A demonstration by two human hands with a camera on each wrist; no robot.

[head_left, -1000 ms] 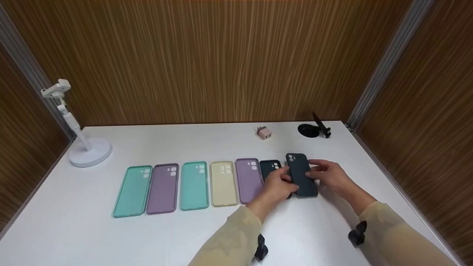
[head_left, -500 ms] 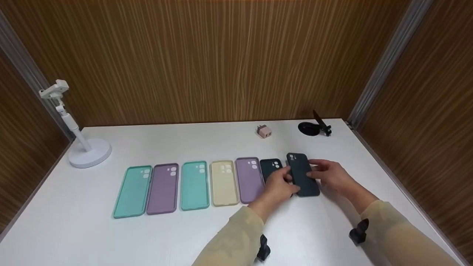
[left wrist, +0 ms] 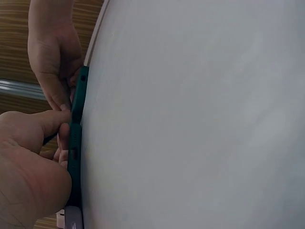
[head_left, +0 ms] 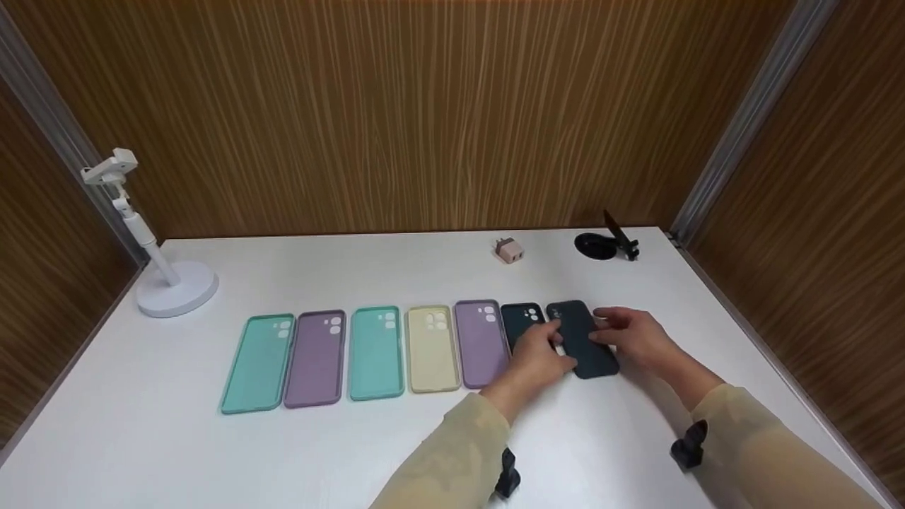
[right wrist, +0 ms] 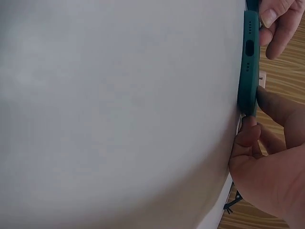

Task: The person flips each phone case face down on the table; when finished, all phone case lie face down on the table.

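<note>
We pinch the dark green case [head_left: 583, 339] between our left hand [head_left: 539, 355] and right hand [head_left: 636, 336], long axis toward the worktop's [head_left: 396, 276] far edge, ending the row.

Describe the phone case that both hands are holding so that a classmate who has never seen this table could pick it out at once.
On the white table lies a row of phone cases running left to right. At its right end sits the dark green case, gripped by the left hand and right hand. Unlike its flat, straight neighbours, including the other dark case beside it, it lies slightly askew, back side up.
</note>
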